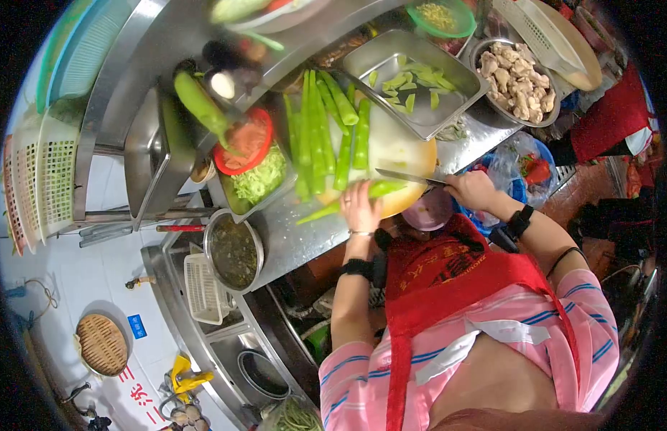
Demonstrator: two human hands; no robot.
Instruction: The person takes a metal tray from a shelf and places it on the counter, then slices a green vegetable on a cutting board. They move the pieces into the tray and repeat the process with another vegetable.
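Observation:
My left hand point(361, 207) is closed over a long, light-green vegetable stalk point(387, 188) near the front edge of the round cutting board point(412, 159). The stalk's thin end sticks out left of my fingers. In my right hand point(471, 189) is a kitchen knife point(409, 177), its blade pointing left just above the stalk's right end. Several more green stalks point(318, 136) lie side by side on the board beyond my left hand. Behind the board, a steel tray point(455, 108) holds slanted green slices point(412, 77).
A steel bowl of raw meat pieces point(516, 82) stands back right. To the left are a red bowl point(240, 164), a container of shredded green vegetable point(258, 179) and a pot of dark liquid point(233, 251). A blue basin point(538, 161) with plastic bags sits at the right.

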